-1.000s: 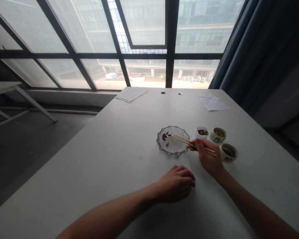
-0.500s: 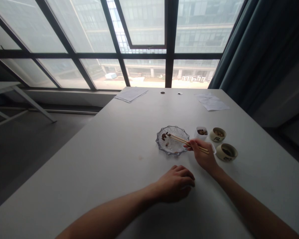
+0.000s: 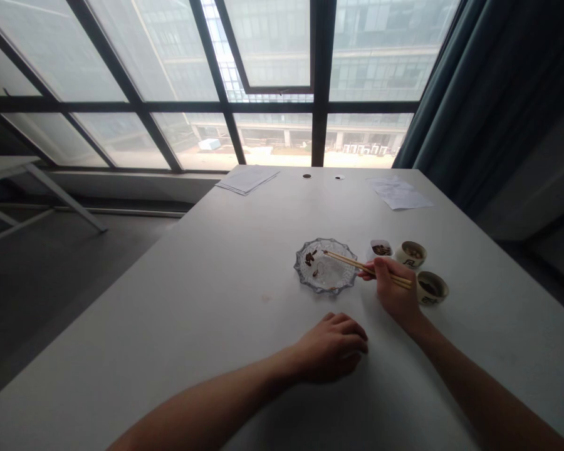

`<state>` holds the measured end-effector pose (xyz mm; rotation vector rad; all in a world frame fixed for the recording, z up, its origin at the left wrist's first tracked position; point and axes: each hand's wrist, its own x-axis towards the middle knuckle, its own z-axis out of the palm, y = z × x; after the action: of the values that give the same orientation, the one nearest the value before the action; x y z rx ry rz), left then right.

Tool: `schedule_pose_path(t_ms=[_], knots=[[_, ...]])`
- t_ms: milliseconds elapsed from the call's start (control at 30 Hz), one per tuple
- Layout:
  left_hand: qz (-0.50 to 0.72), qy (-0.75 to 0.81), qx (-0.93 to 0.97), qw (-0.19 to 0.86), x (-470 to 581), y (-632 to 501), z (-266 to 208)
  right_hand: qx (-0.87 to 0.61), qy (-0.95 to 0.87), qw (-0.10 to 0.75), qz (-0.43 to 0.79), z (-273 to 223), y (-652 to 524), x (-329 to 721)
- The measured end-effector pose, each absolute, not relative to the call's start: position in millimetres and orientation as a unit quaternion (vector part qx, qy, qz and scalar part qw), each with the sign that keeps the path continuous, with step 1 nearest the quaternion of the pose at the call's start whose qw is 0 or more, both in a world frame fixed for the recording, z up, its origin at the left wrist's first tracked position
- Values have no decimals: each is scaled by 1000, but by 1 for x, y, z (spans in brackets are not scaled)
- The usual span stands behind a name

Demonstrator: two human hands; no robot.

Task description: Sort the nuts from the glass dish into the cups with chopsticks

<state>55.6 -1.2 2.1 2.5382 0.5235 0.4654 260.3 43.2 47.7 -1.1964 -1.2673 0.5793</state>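
Note:
My right hand (image 3: 395, 291) is closed around a pair of wooden chopsticks (image 3: 357, 262), which point left over a clear glass plate (image 3: 341, 285) with a scalloped rim. Whether the tips pinch a small dark piece, I cannot make out. Several dark brown pieces (image 3: 309, 258) lie on the plate's left part, and a lone piece (image 3: 315, 273) sits nearer its middle. Resting on the tabletop in front of the plate, my left hand (image 3: 333, 347) has loosely bent fingers, slightly apart, with nothing visible in them.
Beyond my right hand stand a small white tub (image 3: 380, 249) of brown pieces and a cream cup (image 3: 410, 254) with contents. Another cream cup (image 3: 432, 288) is partly behind the hand. Papers (image 3: 248, 180) and a second sheet (image 3: 400, 192) lie at the white table's (image 3: 192, 269) far end.
My right hand and the chopsticks have shifted right, and the tips have drawn away from the dark pieces. A white container beside that hand is now hidden. My left hand stays put.

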Motion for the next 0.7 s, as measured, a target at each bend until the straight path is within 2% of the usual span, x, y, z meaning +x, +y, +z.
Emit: schedule_pose_path(t_ms=[200,400,533,633,700], knots=[[175,192,931,255,56,-1,1,-592,-537,596,77,109,31,295],[177,193,929,263,56,-2,2,-624,-557,547,34,134,25,318],[183,194,928,261,56,-2,2,-605,-549,570,90,129,28,314],[183,194,928,261,56,-2,1,-568,-540,588,200,119,28,302],[182,192,928,261,56,-2,0,-541,-559,563,280,109,29,293]])
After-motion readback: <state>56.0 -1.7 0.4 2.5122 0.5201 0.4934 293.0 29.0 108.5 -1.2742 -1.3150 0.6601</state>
